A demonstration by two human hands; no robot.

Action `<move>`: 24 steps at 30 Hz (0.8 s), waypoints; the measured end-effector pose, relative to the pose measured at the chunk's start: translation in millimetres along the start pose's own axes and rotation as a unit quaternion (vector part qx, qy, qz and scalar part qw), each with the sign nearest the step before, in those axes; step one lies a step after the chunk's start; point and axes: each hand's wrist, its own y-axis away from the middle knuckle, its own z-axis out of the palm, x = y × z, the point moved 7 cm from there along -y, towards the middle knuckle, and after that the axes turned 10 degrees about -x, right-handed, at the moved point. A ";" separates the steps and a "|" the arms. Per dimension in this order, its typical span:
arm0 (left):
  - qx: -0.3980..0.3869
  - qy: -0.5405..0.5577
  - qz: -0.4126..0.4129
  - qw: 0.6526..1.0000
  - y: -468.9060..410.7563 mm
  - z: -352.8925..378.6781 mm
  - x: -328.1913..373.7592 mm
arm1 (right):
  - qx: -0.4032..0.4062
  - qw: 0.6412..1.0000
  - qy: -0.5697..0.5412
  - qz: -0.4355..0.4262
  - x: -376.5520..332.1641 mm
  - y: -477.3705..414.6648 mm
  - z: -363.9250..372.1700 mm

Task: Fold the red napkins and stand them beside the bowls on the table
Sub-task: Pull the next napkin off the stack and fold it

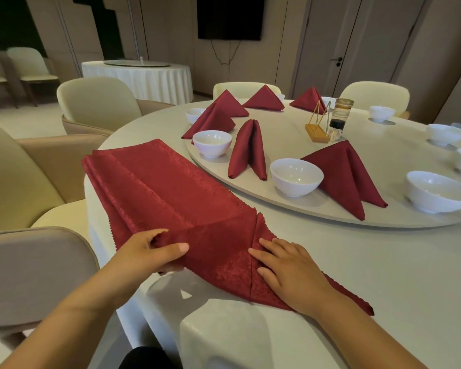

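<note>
Several white bowls (296, 177) on lazy Susan (285, 134), folded napkins (248, 150) standing between | left hand (147, 251) pinches flat napkin (165, 187), right hand (290, 270) presses it, fingers straight | white round table (383, 262), cream chairs (96, 102)

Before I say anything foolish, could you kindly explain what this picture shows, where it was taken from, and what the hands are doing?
There is no machine here. A person works with bare hands, and the single picture comes from a camera worn on that person's head, looking forward and down.

The left hand has its grip on a fold at the near edge of the flat red napkin, which lies on the round table. The right hand presses flat on the same napkin and grips nothing.

Further back is a raised turntable. On it sits a white bowl with a folded napkin standing beside it, and more such pairs follow round the edge. A gold stand and a jar sit near the middle.
</note>
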 end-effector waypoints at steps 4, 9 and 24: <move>-0.034 0.067 0.052 0.996 -10.3 25.1 18.1 | -0.054 0.997 -0.057 -0.021 -1.3 3.9 3.6; -0.046 0.084 0.064 0.993 -26.6 63.5 29.0 | 0.015 0.983 -0.182 0.006 15.6 12.1 -23.0; -0.163 -0.103 0.032 0.981 -59.3 194.8 -10.2 | 0.270 0.753 -0.581 0.149 101.7 94.8 -10.6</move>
